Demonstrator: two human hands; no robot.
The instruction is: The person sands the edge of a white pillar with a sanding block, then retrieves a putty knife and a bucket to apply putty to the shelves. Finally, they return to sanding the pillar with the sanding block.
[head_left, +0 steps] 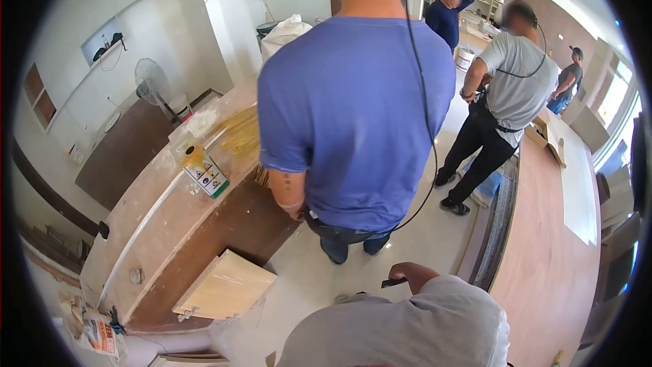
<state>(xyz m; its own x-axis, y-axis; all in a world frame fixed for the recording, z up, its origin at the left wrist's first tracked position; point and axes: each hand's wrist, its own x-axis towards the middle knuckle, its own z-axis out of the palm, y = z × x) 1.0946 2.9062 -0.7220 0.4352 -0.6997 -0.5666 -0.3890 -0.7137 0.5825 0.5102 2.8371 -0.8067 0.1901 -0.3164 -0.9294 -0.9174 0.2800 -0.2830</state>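
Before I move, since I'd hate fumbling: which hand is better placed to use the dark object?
Likely your right hand: it holds the dark object; your left hand is out of view.

Right hand (409, 274) gripping small dark object (392, 283), too small to identify; person in blue T-shirt (356, 109) ahead, back turned; left, curved counter (153, 241) bearing hazard-labelled container (207, 175), yellow strands (239, 132) near it, pale cabinet door (227, 284) with hinges below; fan (151, 78) beyond; right, long wooden tabletop (536, 251) with white sheet (579, 183), person in grey T-shirt (517, 78) alongside
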